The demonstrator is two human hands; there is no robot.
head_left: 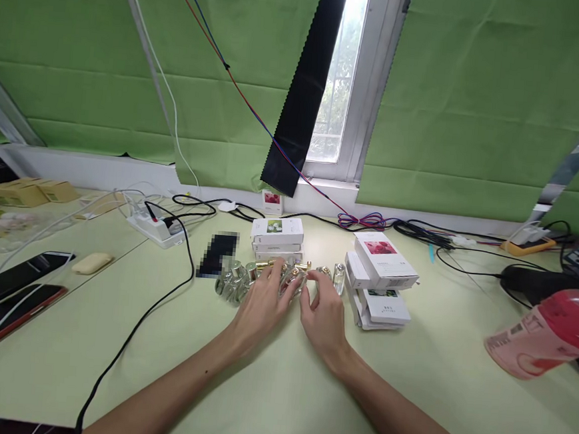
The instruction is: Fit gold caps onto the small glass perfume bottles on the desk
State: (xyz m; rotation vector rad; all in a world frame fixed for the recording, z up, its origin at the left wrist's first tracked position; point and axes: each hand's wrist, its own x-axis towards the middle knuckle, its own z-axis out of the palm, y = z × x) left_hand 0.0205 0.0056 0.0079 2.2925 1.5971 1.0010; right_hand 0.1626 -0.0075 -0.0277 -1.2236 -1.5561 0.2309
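Both hands are at a row of small clear glass bottles (233, 283) with gold and pale caps, in the middle of the table. My left hand (261, 303) lies over the row, its thumb and fingers bent around a gold-capped glass bottle (294, 273). My right hand (325, 311) is close beside it on the right, fingers bent and the thumb apart from the index finger. Nothing shows clearly in its grasp; its fingertips are by the same bottle. One upright glass bottle (339, 278) stands just past the right hand. My fingers partly hide several bottles.
White boxes with flower pictures are stacked behind the bottles (278, 232) and at right (386, 261). A power strip (157, 225) and black cable (146, 313) lie left, near phones (8, 318). A pink bottle (543, 334) is at right.
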